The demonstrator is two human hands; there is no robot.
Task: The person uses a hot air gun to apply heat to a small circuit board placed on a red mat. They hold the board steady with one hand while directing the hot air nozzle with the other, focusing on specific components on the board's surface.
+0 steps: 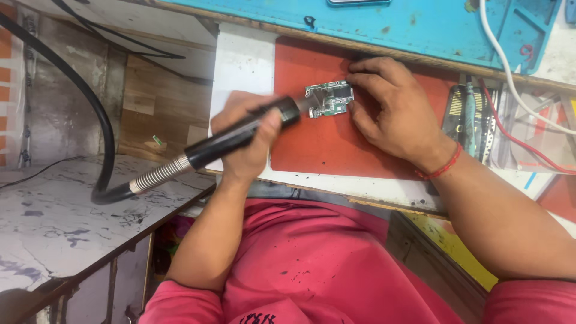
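The head view looked down at a red mat (336, 144) on a white bench. The left hand (243, 135) was closed tight around a black hot-air tool (240, 135), its tip pointing toward three o'clock and nearly touching a small green circuit board (329, 99). That board lay near the mat's top edge, at about twelve o'clock on the mat. The right hand (390, 108) was partly open and held nothing; its fingertips pressed down on the board's right side to keep it from sliding. It looked like the heating step was going on, and the next move would need a steady tip and fingers kept away from the hot end. No packages or signs showed. A blue mat (420, 27) sat at twelve o'clock, and a dark tool rack (471, 117) at three o'clock.
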